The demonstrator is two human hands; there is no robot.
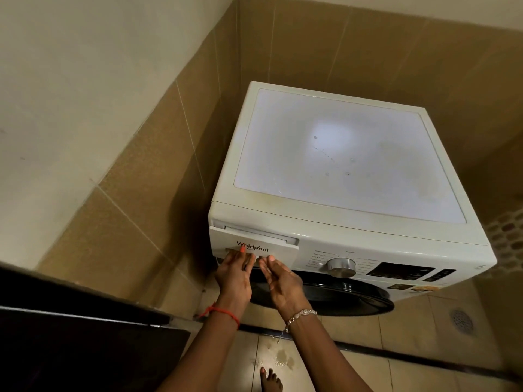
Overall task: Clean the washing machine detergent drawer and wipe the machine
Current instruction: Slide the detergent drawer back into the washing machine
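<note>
Though tucked into a tiled corner, sits clear on its front: white washing machine, back toward the far wall, left flank near the brown tiled side wall with a narrow shadowed gap between. Open tiled floor ahead of the front face and off to the right, out to a round floor drain. Dark strip across the floor just short of the machine's base. Lower left, hemmed by a dark counter edge running in from the picture's side. Wet patch on the tiles near a bare foot at the bottom edge.

Top-left of the front panel: detergent drawer, Whirlpool lettering on its face. Long axis across the panel, left to right; face turned outward toward the camera wearer. Stands slightly proud of the panel, with a thin slot along its top edge. To its right in a row: silver dial, then dark display. Below, black round door.

Left hand, red thread at the wrist: raised, fingers nearly straight, tips laid on the handle recess under the lettering; cannot tell whether hooked inside. Right hand, silver bracelet at the wrist: just beside the left, palm turned inward, fingers loosely bent, tips at the drawer's lower edge, nothing held. Machine top: a few small specks and a bright glare.
</note>
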